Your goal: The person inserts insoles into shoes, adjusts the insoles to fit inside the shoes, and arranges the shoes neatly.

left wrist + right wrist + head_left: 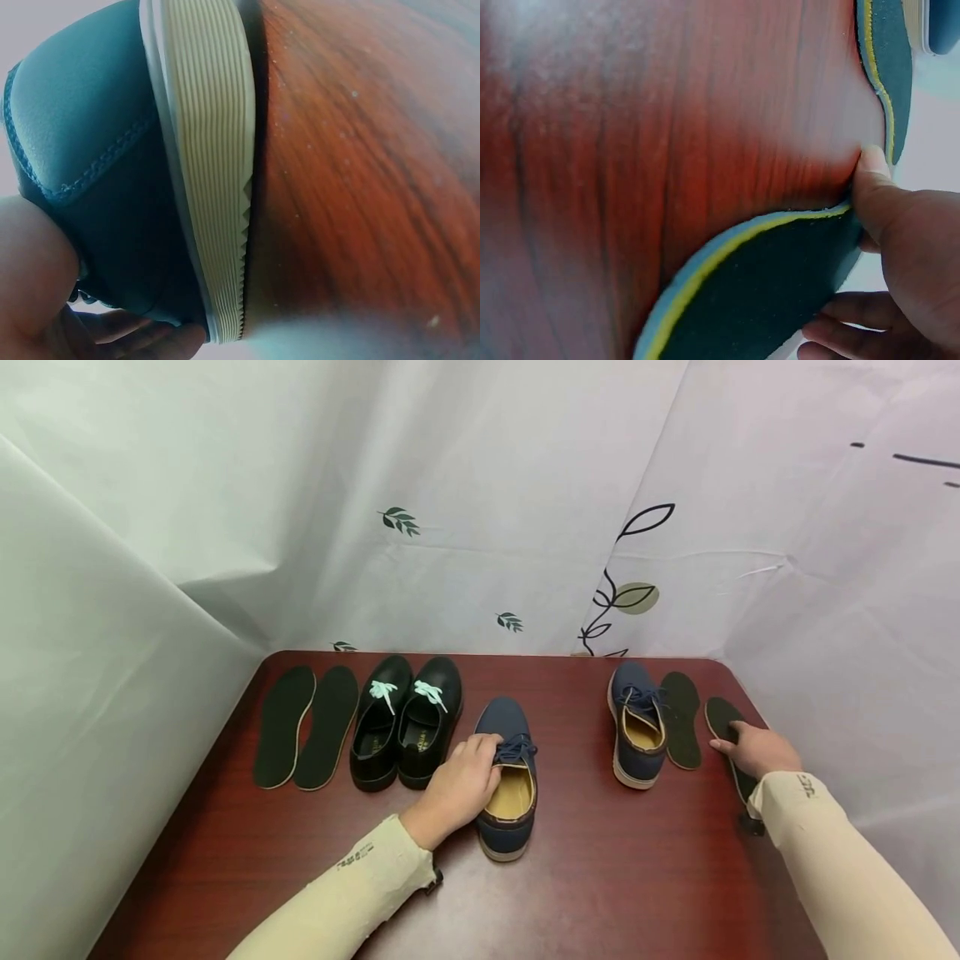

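A navy lace-up shoe (504, 720) with a tan lining stands at the middle of the table, toe away from me. My left hand (459, 785) grips it by its left side near the laces; in the left wrist view its ribbed cream sole (206, 150) lies along the tabletop. At the far right my right hand (759, 750) holds a dark green insole (722, 713) across its middle, thumb on one edge and fingers on the other. The right wrist view shows the yellow and grey layers on the edge of this insole (757, 292). Its near end is partly hidden under the wrist.
Left of that hand, a second dark insole (681, 722) lies beside the other navy shoe (633, 685). Two black shoes (378, 752) with pale mint laces and two more insoles (283, 727) line the left side of the red-brown table (585, 860). White patterned cloth (480, 485) hangs behind.
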A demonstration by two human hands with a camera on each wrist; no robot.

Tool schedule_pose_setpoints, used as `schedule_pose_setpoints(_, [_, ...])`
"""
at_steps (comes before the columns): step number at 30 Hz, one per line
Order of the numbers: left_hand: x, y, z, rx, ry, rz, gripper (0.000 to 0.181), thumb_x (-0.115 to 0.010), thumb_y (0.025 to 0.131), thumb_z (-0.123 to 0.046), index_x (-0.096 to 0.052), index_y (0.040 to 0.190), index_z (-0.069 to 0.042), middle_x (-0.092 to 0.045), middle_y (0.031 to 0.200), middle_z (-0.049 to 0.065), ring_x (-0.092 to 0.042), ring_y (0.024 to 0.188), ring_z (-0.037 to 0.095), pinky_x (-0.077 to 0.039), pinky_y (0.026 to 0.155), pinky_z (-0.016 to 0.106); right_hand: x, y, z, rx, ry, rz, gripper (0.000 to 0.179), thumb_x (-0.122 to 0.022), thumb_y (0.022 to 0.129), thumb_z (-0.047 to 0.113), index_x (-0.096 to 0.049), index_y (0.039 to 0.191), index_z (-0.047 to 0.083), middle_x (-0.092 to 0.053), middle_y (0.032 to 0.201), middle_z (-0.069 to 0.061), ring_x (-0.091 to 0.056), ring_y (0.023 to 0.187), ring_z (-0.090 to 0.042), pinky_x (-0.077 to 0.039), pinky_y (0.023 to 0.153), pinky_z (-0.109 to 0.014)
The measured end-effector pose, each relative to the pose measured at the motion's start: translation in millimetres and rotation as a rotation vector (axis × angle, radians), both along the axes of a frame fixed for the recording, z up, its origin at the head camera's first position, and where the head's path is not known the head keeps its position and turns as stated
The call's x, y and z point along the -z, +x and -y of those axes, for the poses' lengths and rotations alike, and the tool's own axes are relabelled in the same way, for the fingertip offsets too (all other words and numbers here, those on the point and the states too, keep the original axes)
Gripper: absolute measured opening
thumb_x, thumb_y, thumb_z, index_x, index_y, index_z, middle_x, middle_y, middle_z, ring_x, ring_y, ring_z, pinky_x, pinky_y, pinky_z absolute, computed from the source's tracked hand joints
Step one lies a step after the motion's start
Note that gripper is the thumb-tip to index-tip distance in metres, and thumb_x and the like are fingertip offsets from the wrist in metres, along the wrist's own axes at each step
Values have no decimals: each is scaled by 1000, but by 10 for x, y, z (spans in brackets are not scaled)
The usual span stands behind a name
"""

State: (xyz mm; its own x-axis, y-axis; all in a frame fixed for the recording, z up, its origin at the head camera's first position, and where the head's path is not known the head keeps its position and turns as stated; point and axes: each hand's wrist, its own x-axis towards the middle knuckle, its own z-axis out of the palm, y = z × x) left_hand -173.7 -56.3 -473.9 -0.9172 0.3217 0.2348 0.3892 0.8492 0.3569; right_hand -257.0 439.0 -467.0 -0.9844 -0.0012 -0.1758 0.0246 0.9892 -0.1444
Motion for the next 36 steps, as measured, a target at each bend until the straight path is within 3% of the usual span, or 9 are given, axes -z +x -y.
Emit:
schedule_pose_setpoints(8, [-20, 8, 2, 2, -4, 11, 43, -56, 102, -26, -50, 141, -12, -58, 134, 11, -59, 120, 28, -56, 88, 43, -33, 15, 11, 8, 2, -24, 73, -65, 94, 40, -45, 139, -15, -47, 133, -43, -50, 114, -62, -47, 84, -66])
schedule_pose_setpoints(12, [-30, 11, 3, -1, -5, 13, 43, -56, 102, -27, -51, 141, -12, -58, 134, 11, -59, 120, 28, -56, 87, 43, -55, 9, 14, 9, 13, -19, 74, -66, 94, 41, -47, 138, -15, -48, 131, -44, -49, 114, -63, -47, 83, -66])
schedule_pose_setpoints(20, [-45, 2, 7, -6, -11, 25, 43, -55, 102, -27, -51, 141, -11, -59, 134, 11, -59, 121, 28, -56, 88, 44, -102, -1, 45, -33, 30, -13, 64, -61, 95, 37, -53, 131, -16, -57, 119, -43, -56, 100, -59, -50, 76, -63])
schedule_pose_setpoints(24, [-48, -3, 2, -2, -13, 30, 43, -54, 103, -28, -50, 142, -11, -59, 134, 11, -59, 121, 28, -56, 87, 44, -118, 20, 87, -57, 31, -18, 39, -61, 94, 28, -67, 104, -9, -66, 88, -30, -61, 73, -41, -50, 62, -53])
schedule_pose_setpoints(27, [-44, -10, -8, -1, -16, 26, 43, -53, 103, -28, -50, 142, -10, -59, 134, 12, -59, 120, 28, -56, 87, 44, -130, 45, 98, -57, 6, -54, 25, -62, 93, 22, -65, 78, 2, -60, 67, -11, -54, 61, -28, -45, 56, -45])
schedule_pose_setpoints(30, [-48, -10, -18, -4, -18, 28, 43, -53, 103, -28, -50, 142, -10, -59, 133, 12, -59, 120, 29, -56, 87, 44, -140, 75, 105, -52, -18, -92, 28, -62, 93, 19, -58, 67, 9, -50, 59, -3, -48, 58, -24, -39, 54, -40])
schedule_pose_setpoints(36, [-58, -19, -18, -3, -24, 28, 42, -53, 103, -28, -51, 141, -9, -60, 131, 12, -60, 117, 28, -56, 84, 44, -112, 89, 112, -17, -59, -116, 37, -57, 94, 19, -43, 59, 15, -32, 55, 3, -38, 53, -18, -29, 51, -33])
